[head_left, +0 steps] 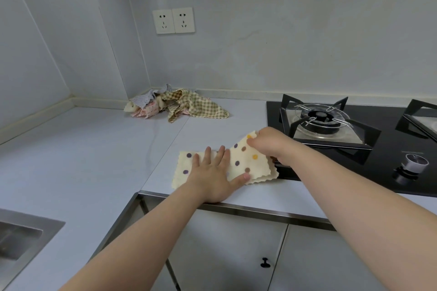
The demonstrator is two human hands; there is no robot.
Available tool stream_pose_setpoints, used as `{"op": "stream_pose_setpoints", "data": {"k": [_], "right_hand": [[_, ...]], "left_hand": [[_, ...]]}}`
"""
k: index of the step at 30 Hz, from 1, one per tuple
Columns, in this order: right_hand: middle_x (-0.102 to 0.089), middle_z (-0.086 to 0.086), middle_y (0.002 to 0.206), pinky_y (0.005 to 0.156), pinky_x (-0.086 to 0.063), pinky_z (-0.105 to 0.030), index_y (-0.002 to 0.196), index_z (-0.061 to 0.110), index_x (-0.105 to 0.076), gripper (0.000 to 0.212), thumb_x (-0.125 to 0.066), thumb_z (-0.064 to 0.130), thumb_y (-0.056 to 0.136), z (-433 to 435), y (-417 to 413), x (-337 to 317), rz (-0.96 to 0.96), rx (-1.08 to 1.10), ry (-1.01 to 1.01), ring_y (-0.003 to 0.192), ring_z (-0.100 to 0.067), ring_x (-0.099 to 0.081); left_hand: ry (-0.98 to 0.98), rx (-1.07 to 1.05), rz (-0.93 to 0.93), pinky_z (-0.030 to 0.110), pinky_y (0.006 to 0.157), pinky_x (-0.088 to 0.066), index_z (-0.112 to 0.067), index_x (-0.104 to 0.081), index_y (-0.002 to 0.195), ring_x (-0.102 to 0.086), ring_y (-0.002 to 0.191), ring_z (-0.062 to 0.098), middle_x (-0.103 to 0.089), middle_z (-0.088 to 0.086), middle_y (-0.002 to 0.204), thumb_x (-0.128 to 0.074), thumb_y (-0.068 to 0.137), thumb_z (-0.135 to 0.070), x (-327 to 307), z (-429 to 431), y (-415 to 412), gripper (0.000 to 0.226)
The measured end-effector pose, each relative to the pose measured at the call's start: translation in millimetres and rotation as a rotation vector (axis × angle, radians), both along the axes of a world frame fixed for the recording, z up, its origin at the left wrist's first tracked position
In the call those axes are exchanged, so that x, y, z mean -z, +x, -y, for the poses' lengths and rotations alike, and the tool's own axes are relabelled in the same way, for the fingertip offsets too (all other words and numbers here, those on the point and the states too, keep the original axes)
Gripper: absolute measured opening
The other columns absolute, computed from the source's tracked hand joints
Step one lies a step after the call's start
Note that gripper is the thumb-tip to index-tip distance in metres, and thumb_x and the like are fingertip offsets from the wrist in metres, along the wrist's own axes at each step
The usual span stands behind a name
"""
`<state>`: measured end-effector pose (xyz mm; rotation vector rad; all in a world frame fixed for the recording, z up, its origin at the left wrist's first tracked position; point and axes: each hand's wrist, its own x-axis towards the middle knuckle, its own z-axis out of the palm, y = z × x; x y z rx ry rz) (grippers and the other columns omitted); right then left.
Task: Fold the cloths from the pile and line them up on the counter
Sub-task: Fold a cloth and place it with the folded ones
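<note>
Head view: pale counter (94, 149) spans the frame, black gas hob (331, 149) at 3 o'clock, steel sink (21, 238) at 8. Pile of cloths (176, 105), checked one on top, sits at 11 in the back corner, well apart from the hands. Cream polka-dot cloth (238, 163) lies dead center near the counter edge, just beside the hob. Left hand (212, 172) flat, fingers spread, pressing it down. Right hand (272, 146) pinches its raised far corner.
</note>
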<state>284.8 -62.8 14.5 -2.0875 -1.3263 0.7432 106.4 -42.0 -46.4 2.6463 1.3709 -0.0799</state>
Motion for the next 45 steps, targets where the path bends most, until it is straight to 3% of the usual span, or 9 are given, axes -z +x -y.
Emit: {"op": "stream_pose_setpoints", "data": {"k": [10, 16, 19, 22, 26, 34, 39, 42, 45], "right_hand": [[-0.061, -0.011, 0.107, 0.065, -0.037, -0.033, 0.11, 0.013, -0.055, 0.025, -0.045, 0.035, 0.103, 39.7, -9.3, -20.1, 0.629, 0.051, 0.098, 0.081, -0.029, -0.048], [-0.058, -0.01, 0.099, 0.063, -0.038, -0.03, 0.09, 0.014, -0.045, 0.022, -0.058, 0.031, 0.097, 37.6, -28.2, -22.3, 0.436, -0.009, 0.133, 0.079, -0.027, -0.051], [-0.053, -0.007, 0.087, 0.05, -0.031, -0.027, 0.078, 0.013, -0.043, 0.026, -0.058, 0.025, 0.096, 35.5, -47.1, -23.8, 0.334, -0.044, 0.134, 0.066, -0.02, -0.05], [-0.055, -0.006, 0.084, 0.047, -0.032, -0.026, 0.075, 0.014, -0.046, 0.021, -0.056, 0.016, 0.094, 33.6, -72.3, -21.9, 0.255, -0.092, 0.094, 0.062, -0.018, -0.051], [-0.052, -0.004, 0.081, 0.049, -0.035, -0.025, 0.074, 0.014, -0.044, 0.021, -0.056, 0.007, 0.09, 28.1, -103.4, -10.5, 0.259, -0.158, -0.014, 0.063, -0.016, -0.049], [-0.046, -0.002, 0.069, 0.047, -0.029, -0.024, 0.068, 0.014, -0.041, 0.025, -0.053, 0.01, 0.09, 16.8, -116.5, 10.1, 0.269, -0.193, -0.07, 0.057, -0.015, -0.043], [-0.07, -0.009, 0.078, 0.068, -0.05, -0.033, 0.087, 0.008, -0.065, 0.033, -0.056, 0.039, 0.093, 14.0, -109.0, 11.1, 0.117, -0.289, -0.059, 0.076, -0.026, -0.066], [-0.075, -0.011, 0.093, 0.063, -0.052, -0.033, 0.104, 0.006, -0.071, 0.031, -0.052, 0.03, 0.098, 17.0, -94.5, 7.2, -0.111, -0.255, 0.008, 0.081, -0.029, -0.072], [-0.065, -0.007, 0.115, 0.074, -0.048, -0.03, 0.117, 0.012, -0.063, 0.024, -0.049, 0.021, 0.099, 17.3, -74.2, 8.3, 0.185, -0.034, 0.125, 0.093, -0.026, -0.063]], "left_hand": [[-0.029, -0.043, 0.009, 0.071, 0.11, 0.012, -0.012, 0.015, 0.156, 0.022, 0.149, 0.037, 0.016, 0.005, 0.165, 0.001, 0.062, -0.097, 1.5, 47.1, 50.4, 0.127], [-0.181, 0.045, 0.039, 0.065, 0.116, 0.009, -0.02, 0.018, 0.156, 0.024, 0.149, 0.033, 0.021, 0.004, 0.164, -0.045, 0.071, -0.09, -14.0, 34.8, 38.2, 0.127], [-0.234, 0.075, 0.164, 0.046, 0.122, -0.014, -0.021, -0.005, 0.16, -0.004, 0.153, 0.03, -0.001, 0.004, 0.167, -0.066, 0.081, -0.062, -40.2, 12.0, 2.3, 0.107], [-0.155, -0.2, 0.482, 0.026, 0.094, -0.045, -0.019, -0.056, 0.139, -0.06, 0.118, 0.019, -0.057, -0.001, 0.139, -0.062, 0.093, -0.022, -45.5, -13.9, -40.4, 0.046], [-0.255, -0.603, 0.814, 0.03, 0.07, -0.058, -0.012, -0.07, 0.105, -0.069, 0.069, 0.018, -0.074, 0.009, 0.082, -0.055, 0.087, -0.002, -27.6, -24.4, -64.1, 0.026], [-0.374, -0.61, 1.029, 0.038, 0.088, -0.06, -0.004, -0.074, 0.084, -0.075, 0.075, 0.022, -0.076, 0.01, 0.075, -0.068, 0.088, -0.009, -19.2, -29.3, -70.2, 0.009], [-0.354, -0.599, 0.989, 0.027, 0.073, -0.06, -0.004, -0.074, 0.078, -0.071, 0.061, 0.016, -0.075, 0.01, 0.074, -0.071, 0.091, -0.025, -24.5, -31.4, -66.6, 0.025], [-0.312, -0.595, 0.909, 0.026, 0.065, -0.058, -0.005, -0.073, 0.073, -0.068, 0.056, 0.014, -0.073, 0.006, 0.068, -0.072, 0.089, -0.035, -27.7, -32.0, -61.6, 0.034], [-0.237, -0.512, 0.724, 0.028, 0.066, -0.054, -0.007, -0.071, 0.069, -0.064, 0.061, 0.019, -0.07, 0.003, 0.065, -0.073, 0.083, -0.045, -32.4, -32.3, -56.2, 0.041]]}}
